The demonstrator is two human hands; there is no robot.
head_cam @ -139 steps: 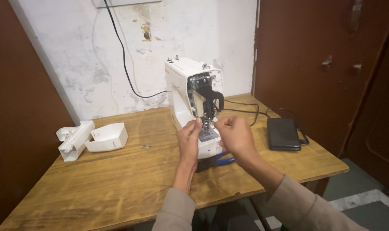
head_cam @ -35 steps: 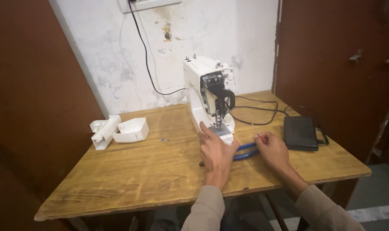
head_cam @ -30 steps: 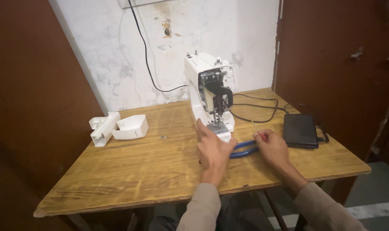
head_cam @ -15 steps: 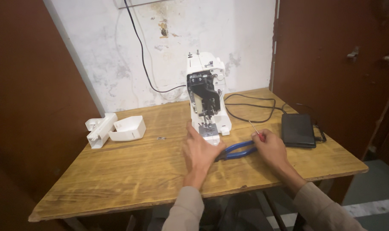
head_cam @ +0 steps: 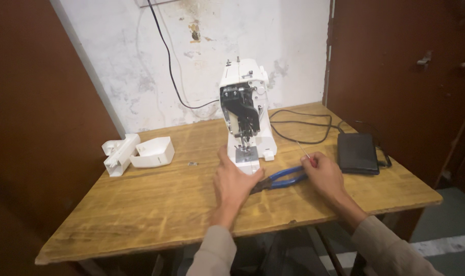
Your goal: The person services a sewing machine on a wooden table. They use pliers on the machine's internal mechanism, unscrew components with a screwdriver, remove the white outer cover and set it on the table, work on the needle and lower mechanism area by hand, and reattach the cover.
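My left hand lay open against the sewing machine; my right hand pinched a thin screwdriver (pliers beside); next, careful tip alignment.

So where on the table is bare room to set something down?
Bare wood runs along the front edge of the table, below the white covers, left of the left hand. Crowded: around the sewing machine, pliers, right hand, pedal.
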